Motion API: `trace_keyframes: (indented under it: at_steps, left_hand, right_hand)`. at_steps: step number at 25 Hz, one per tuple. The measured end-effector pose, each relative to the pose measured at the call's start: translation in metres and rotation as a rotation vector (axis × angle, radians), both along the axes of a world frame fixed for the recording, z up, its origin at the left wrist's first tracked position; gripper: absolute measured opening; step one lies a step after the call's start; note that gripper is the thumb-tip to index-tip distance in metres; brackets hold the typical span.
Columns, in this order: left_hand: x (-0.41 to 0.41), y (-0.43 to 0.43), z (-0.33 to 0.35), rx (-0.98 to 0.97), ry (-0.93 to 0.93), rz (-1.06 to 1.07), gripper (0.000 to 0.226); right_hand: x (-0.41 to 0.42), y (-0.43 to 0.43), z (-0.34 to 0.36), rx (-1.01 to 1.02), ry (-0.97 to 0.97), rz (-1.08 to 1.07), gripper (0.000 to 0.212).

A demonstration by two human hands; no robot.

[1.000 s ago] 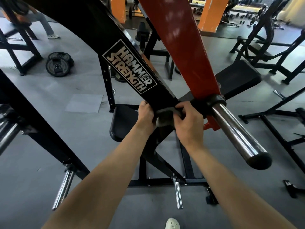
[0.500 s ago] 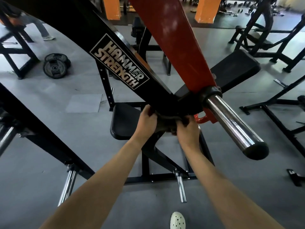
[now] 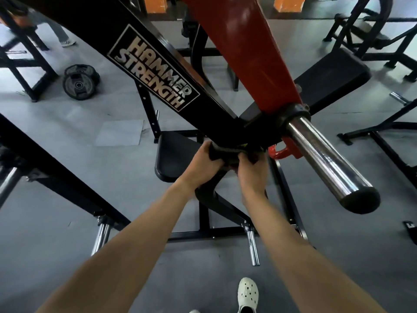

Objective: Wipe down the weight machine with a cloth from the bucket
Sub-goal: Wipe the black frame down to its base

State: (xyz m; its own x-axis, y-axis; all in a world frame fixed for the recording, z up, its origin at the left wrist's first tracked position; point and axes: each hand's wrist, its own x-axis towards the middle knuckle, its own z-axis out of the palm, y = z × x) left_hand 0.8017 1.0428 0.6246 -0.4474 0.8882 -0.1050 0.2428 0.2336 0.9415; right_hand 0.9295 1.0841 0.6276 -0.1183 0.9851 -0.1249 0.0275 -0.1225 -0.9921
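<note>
Two hands hold one dark cloth [image 3: 225, 153] between them, and we press it up against the underside of the weight machine [image 3: 126, 30] where its black beam meets the orange arm [image 3: 246, 50]. Our left hand [image 3: 204, 166] is curled tight around the cloth's left end, fingers wrapped over the top edge. Our right hand [image 3: 252, 171] is closed on the cloth's right end, knuckles toward us, so the fabric stretches in a short band from one fist to the other. The cloth touches the black frame directly above both hands.

Up and to the left of the left hand, the "HAMMER STRENGTH" label [image 3: 153, 74] runs along the black beam. Just right of the right hand an orange hook [image 3: 279, 151] hangs under the joint, and beyond it the chrome sleeve [image 3: 325, 159] juts out toward us, ending in a dark cap. Behind the left hand sits a black seat pad [image 3: 173, 154], and a second black pad [image 3: 331, 73] lies above and to the right of the right hand.

Below our forearms the machine's base shows two short chrome pegs [image 3: 251, 247] over grey floor [image 3: 67, 177], with our white perforated shoe [image 3: 247, 294] beneath the right arm. Far off to the left of the left hand, weight plates [image 3: 79, 83] lie on the floor.
</note>
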Motion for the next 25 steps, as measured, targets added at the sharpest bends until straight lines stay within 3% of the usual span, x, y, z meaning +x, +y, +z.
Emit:
trace_keyframes:
  at_steps: [3, 5, 10, 13, 16, 20, 22, 25]
  left_hand:
    - [0.003, 0.005, 0.016, 0.163, 0.007, 0.147, 0.034]
    - [0.013, 0.002, 0.012, 0.173, -0.006, 0.17, 0.035]
    - [0.013, -0.005, -0.01, 0.017, 0.197, 0.024, 0.055]
    - [0.001, -0.003, 0.004, 0.114, 0.069, 0.067, 0.036]
    - [-0.001, -0.003, 0.002, 0.215, -0.034, 0.113, 0.034]
    - [0.001, -0.01, -0.027, 0.043, 0.127, 0.013, 0.037]
    - [-0.008, -0.01, -0.033, -0.014, 0.214, -0.016, 0.042]
    - [-0.009, -0.011, -0.02, 0.122, 0.142, 0.079, 0.039]
  right_hand:
    - [-0.003, 0.013, 0.019, 0.133, 0.092, -0.072, 0.027]
    - [-0.002, 0.017, 0.017, 0.195, 0.071, -0.098, 0.024]
    - [0.006, 0.027, -0.044, -0.085, -0.189, 0.038, 0.02]
    - [0.002, 0.03, -0.031, -0.071, -0.108, 0.027, 0.025]
    - [0.0, 0.026, -0.017, -0.008, -0.029, -0.016, 0.037]
    - [0.01, 0.025, -0.058, -0.101, -0.339, 0.116, 0.012]
    - [0.016, 0.027, -0.068, -0.102, -0.481, 0.192, 0.009]
    - [0.014, 0.024, -0.057, 0.091, -0.379, 0.157, 0.009]
